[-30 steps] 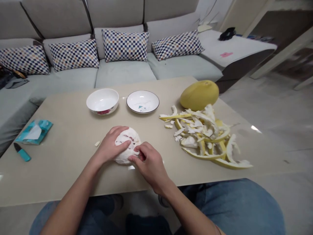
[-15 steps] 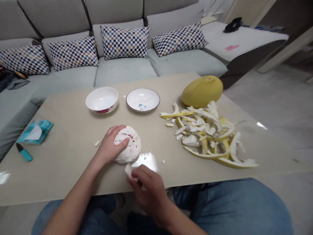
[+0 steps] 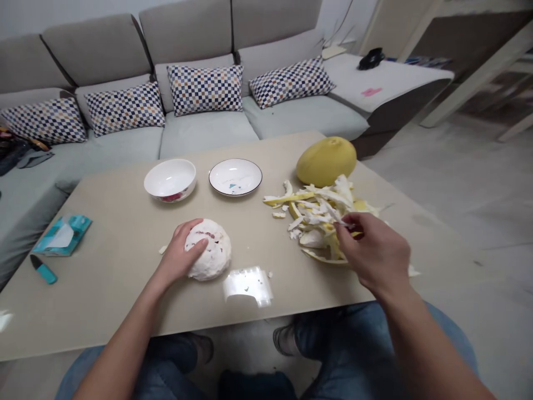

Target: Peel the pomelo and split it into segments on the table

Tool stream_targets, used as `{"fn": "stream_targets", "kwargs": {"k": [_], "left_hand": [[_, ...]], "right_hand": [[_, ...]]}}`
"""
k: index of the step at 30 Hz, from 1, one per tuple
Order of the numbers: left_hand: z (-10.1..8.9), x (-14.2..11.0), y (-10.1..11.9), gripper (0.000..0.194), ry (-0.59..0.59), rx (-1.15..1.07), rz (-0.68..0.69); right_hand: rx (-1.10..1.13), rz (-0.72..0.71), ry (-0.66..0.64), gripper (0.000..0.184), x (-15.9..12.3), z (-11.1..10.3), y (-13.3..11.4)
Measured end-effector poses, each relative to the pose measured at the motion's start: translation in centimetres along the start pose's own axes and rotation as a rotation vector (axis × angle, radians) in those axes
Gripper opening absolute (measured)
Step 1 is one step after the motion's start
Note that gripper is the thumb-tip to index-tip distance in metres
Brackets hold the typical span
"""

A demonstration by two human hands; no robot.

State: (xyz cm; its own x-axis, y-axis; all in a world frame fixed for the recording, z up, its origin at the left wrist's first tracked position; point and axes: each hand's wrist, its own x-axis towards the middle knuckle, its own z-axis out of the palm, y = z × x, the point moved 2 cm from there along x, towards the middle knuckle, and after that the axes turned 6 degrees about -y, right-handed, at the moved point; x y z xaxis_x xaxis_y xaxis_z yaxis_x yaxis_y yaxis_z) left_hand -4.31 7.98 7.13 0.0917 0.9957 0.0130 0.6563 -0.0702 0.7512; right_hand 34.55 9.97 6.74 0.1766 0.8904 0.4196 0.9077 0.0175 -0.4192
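Observation:
A peeled pomelo (image 3: 214,253), covered in white pith with a few reddish slits, rests on the table near its front edge. My left hand (image 3: 181,250) is wrapped round its left side, thumb on top. Over on the right, my right hand (image 3: 370,244) hangs above a heap of pomelo peel (image 3: 322,208), fingers pinched. A thin piece of white pith (image 3: 332,213) shows at those fingertips, partly lost against the heap behind. The heap mixes yellow rind strips and torn white pith; my hand hides its lower right part.
A whole yellow pomelo (image 3: 327,161) lies behind the peel. A white bowl (image 3: 170,180) and a dark-rimmed plate (image 3: 236,178) stand at the back. Far left are a tissue pack (image 3: 62,236) and a teal-handled knife (image 3: 44,270). A sofa (image 3: 208,130) borders the table's (image 3: 125,211) far side.
My right hand pulled a piece of pith off the peeled pomelo, then carried it right to the peel heap. My left hand stays on the fruit. The view has shifted slightly.

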Motion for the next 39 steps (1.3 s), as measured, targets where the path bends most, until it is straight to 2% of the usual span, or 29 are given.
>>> {"fn": "stream_targets", "kwargs": {"k": [2,4,6,8,9,11,13,15,17,20,26,31,39], "left_hand": [[0.0,-0.2,-0.1,0.054,0.009,-0.007,0.003],[0.2,-0.4,-0.1,0.054,0.02,0.006,0.016],[0.5,-0.5,0.0,0.054,0.031,0.038,0.034],[0.8,-0.5,0.1,0.053,0.038,0.073,0.046],[1.0,-0.5,0.3,0.052,0.04,0.088,0.051],[1.2,-0.5,0.5,0.052,0.043,0.111,0.06],[1.3,-0.5,0.7,0.05,0.049,0.129,0.072],[1.4,-0.7,0.9,0.05,0.059,0.148,0.091],[1.6,-1.1,1.0,0.05,0.072,0.174,0.116],[2.0,-2.0,1.1,0.051,0.097,0.22,0.142],[3.1,-3.2,2.0,0.055,0.104,0.332,0.244],[3.3,-3.1,2.4,0.055,0.108,0.39,0.288],[3.8,-3.6,3.1,0.053,0.151,0.487,0.351]], "right_hand": [[-0.081,-0.009,-0.031,0.018,0.6,0.2,0.9],[-0.135,-0.059,0.012,0.029,0.5,0.4,0.6],[-0.117,-0.112,0.081,0.037,-0.2,0.5,-0.6],[0.05,-0.153,0.03,0.035,-1.6,1.1,-2.9],[0.189,-0.181,-0.075,0.03,-2.5,1.6,-4.3],[0.493,-0.182,-0.441,0.025,-4.3,3.1,-7.5],[0.669,-0.117,-0.755,0.025,-5.7,4.6,-10.5],[0.738,-0.044,-0.915,0.031,-6.2,5.8,-12.7],[0.74,0.021,-1.017,0.039,-5.8,7.0,-13.8],[0.674,0.075,-1.166,0.047,-4.8,8.3,-14.0],[0.609,0.104,-1.368,0.033,-3.9,8.6,-13.5],[0.64,0.134,-1.42,0.029,-3.9,8.8,-13.7],[0.739,0.33,-1.506,0.023,-4.8,9.8,-12.8]]}}
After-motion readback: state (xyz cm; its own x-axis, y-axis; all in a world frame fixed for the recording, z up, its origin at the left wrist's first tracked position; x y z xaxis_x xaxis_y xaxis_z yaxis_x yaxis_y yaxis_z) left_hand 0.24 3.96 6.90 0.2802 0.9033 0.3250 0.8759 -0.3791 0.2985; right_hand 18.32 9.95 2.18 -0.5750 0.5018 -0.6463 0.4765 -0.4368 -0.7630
